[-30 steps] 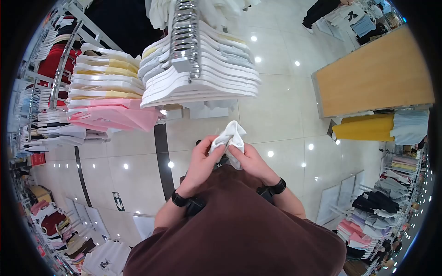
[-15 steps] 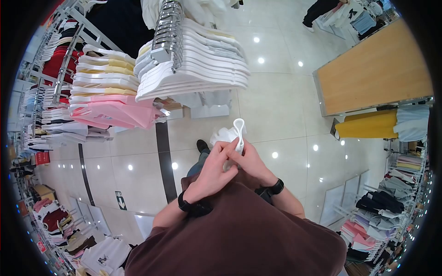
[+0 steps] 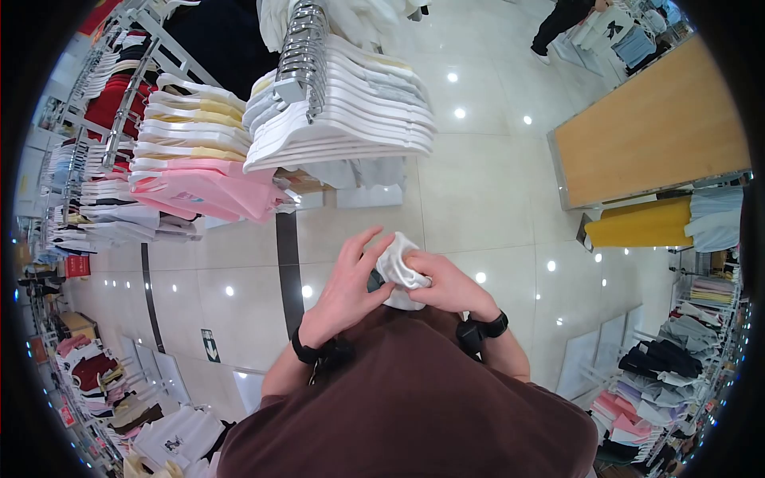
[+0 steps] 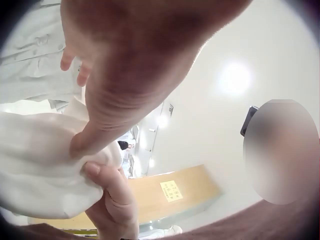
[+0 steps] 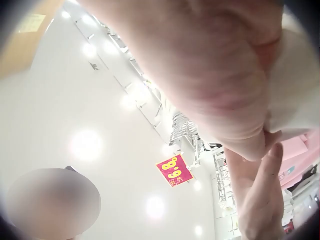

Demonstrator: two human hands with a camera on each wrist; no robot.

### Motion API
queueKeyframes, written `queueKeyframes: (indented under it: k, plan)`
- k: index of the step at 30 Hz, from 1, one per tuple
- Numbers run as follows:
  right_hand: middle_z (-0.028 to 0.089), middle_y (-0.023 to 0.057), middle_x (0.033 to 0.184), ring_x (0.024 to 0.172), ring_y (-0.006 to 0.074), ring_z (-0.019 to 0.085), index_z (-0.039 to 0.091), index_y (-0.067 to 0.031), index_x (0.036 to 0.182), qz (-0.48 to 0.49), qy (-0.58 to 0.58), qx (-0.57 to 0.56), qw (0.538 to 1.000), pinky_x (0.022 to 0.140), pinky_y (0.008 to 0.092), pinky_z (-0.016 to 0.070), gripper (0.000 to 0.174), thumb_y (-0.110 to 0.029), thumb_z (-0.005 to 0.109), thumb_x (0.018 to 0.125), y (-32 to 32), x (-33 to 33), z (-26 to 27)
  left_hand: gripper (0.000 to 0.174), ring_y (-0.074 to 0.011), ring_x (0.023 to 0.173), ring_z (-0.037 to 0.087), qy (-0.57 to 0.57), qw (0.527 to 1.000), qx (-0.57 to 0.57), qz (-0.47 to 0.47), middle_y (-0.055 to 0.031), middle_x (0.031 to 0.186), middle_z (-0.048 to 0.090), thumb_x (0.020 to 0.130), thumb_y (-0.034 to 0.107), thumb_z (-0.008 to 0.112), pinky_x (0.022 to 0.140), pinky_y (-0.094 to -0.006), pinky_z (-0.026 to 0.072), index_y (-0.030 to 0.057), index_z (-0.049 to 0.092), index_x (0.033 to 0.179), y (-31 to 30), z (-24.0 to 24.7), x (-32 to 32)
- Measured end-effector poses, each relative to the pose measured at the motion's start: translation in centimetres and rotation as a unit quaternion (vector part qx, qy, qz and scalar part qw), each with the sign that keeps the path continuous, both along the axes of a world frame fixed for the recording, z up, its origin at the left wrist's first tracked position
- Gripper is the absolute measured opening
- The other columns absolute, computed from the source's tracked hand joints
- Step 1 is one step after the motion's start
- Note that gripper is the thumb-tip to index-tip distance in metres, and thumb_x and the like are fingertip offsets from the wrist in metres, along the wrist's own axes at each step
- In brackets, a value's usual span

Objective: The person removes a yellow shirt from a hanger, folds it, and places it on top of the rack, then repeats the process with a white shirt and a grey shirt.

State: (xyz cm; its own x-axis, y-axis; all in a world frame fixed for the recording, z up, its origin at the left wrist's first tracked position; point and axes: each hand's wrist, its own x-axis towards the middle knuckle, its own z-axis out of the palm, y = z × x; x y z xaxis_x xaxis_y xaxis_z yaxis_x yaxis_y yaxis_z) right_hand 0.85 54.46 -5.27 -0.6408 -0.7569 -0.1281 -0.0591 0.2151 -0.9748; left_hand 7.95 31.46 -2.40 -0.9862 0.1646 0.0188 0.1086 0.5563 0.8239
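A small bunched white cloth [image 3: 402,267] is held between both hands in front of the chest. The right hand [image 3: 450,283] pinches its right side, thumb on top. At its left edge is the left hand [image 3: 344,283], index and other fingers raised and spread, thumb touching the fabric low down. In the left wrist view the white cloth [image 4: 45,165] meets the left thumb, with the right hand [image 4: 117,200] close below. The right wrist view has the cloth [image 5: 295,80] partly behind the right hand [image 5: 215,75]; the left hand [image 5: 262,200] is under it.
Ahead hangs a rack of white hangers [image 3: 343,119], with pink garments [image 3: 215,190] left of it. A wooden panel [image 3: 653,119] stands at the right above a yellow garment [image 3: 641,223]. Clothing racks line both sides; another person's legs [image 3: 554,28] show at the top.
The cloth has gone from a folded loop pinched upright by both hands to a lower, rounder bunch. The left hand has moved left and its fingers have spread; the right hand has kept its grip.
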Motion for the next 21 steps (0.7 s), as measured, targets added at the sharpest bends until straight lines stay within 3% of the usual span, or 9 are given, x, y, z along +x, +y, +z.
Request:
queueKeyframes:
  k: [2,4,6,7,9,12,15,19,21]
  plan:
    - [0.068,0.0155,0.1,0.093,0.0305,0.067,0.065,-0.0012,0.111,0.033,0.039,0.035,0.998,0.085,0.0394,0.0526,0.024,-0.014,0.071,0.091,-0.2,-0.2,1.2,0.052,-0.0387,0.134,0.055,0.047,0.997,-0.044,-0.035,-0.0172,0.139,0.06,0.086,0.013,0.081,0.113,-0.0486,0.0472,0.0059,0.065,0.136,-0.4,-0.2,-0.3]
    - [0.072,0.01,0.096,0.085,0.0183,0.065,0.067,-0.0002,0.117,0.011,0.04,0.066,0.997,0.076,0.0351,0.0517,0.028,-0.008,0.069,0.091,-0.5,-0.1,2.5,0.045,-0.0383,0.132,0.056,0.076,0.994,-0.064,-0.053,-0.0165,0.134,0.063,0.086,0.014,0.083,0.111,-0.0493,0.0479,0.0054,0.069,0.127,-0.6,-0.2,-0.6]
    - [0.072,0.009,0.093,0.083,0.0175,0.064,0.067,-0.0003,0.117,-0.018,0.027,0.062,0.998,0.075,0.0339,0.0515,0.026,-0.009,0.067,0.092,-0.4,-0.2,2.9,0.035,-0.0379,0.115,0.066,-0.049,0.996,-0.057,-0.051,-0.0163,0.114,0.072,0.087,0.016,0.083,0.097,-0.0478,0.0528,0.005,0.068,0.116,-0.9,-0.2,-0.5]
    - [0.071,0.0081,0.091,0.08,0.0168,0.063,0.068,-0.0004,0.117,-0.047,0.011,0.056,0.997,0.074,0.0327,0.0512,0.025,-0.009,0.066,0.093,-0.4,-0.2,3.0,0.035,-0.0379,0.115,0.066,-0.046,0.996,-0.056,-0.05,-0.0163,0.114,0.072,0.087,0.016,0.083,0.097,-0.0478,0.0528,0.005,0.068,0.116,-1.0,-0.1,-0.3]
    - [0.071,0.0079,0.092,0.08,0.0159,0.063,0.068,-0.0007,0.118,-0.073,0.002,0.049,0.996,0.074,0.0318,0.0509,0.025,-0.009,0.066,0.095,-0.3,-0.2,2.7,0.026,-0.0389,0.095,0.07,-0.096,0.992,-0.074,-0.039,-0.0169,0.098,0.073,0.092,0.017,0.078,0.083,-0.0477,0.0536,0.0034,0.066,0.111,-1.3,0.0,0.0]
    - [0.071,0.0074,0.093,0.08,0.0144,0.062,0.068,-0.0009,0.121,-0.1,-0.004,0.047,0.994,0.074,0.0304,0.0504,0.025,-0.009,0.064,0.097,-0.1,-0.4,2.9,0.021,-0.0405,0.09,0.07,-0.094,0.995,-0.001,0.025,-0.0196,0.097,0.072,0.097,0.018,0.073,0.079,-0.0476,0.0547,0.0022,0.066,0.11,-1.4,0.2,0.3]
    - [0.071,0.0071,0.095,0.081,0.0143,0.062,0.07,-0.0011,0.123,-0.097,0.002,0.053,0.994,0.074,0.0307,0.0506,0.026,-0.007,0.063,0.099,-0.1,-0.4,3.3,0.023,-0.0407,0.093,0.071,-0.087,0.996,0.004,0.014,-0.019,0.099,0.073,0.099,0.018,0.07,0.082,-0.0469,0.0549,0.0026,0.068,0.116,-1.9,0.6,0.2]
    - [0.073,0.0079,0.101,0.084,0.0172,0.066,0.073,-0.0014,0.123,-0.121,0.063,0.015,0.991,0.075,0.0335,0.0528,0.027,-0.006,0.064,0.098,-0.7,-0.2,2.4,0.029,-0.0398,0.096,0.071,-0.084,0.996,0.027,0.005,-0.0171,0.102,0.073,0.099,0.02,0.071,0.082,-0.0463,0.0551,0.0043,0.068,0.123,-2.6,1.2,0.2]
    - [0.074,0.0086,0.103,0.087,0.0182,0.068,0.073,-0.0018,0.123,-0.099,0.082,0.049,0.99,0.077,0.034,0.054,0.027,-0.006,0.064,0.098,-0.6,-0.5,2.7,0.037,-0.0361,0.095,0.073,-0.042,0.999,0.018,0.002,-0.0166,0.104,0.074,0.094,0.022,0.078,0.083,-0.0424,0.0564,0.0026,0.069,0.124,-2.7,0.9,0.4]
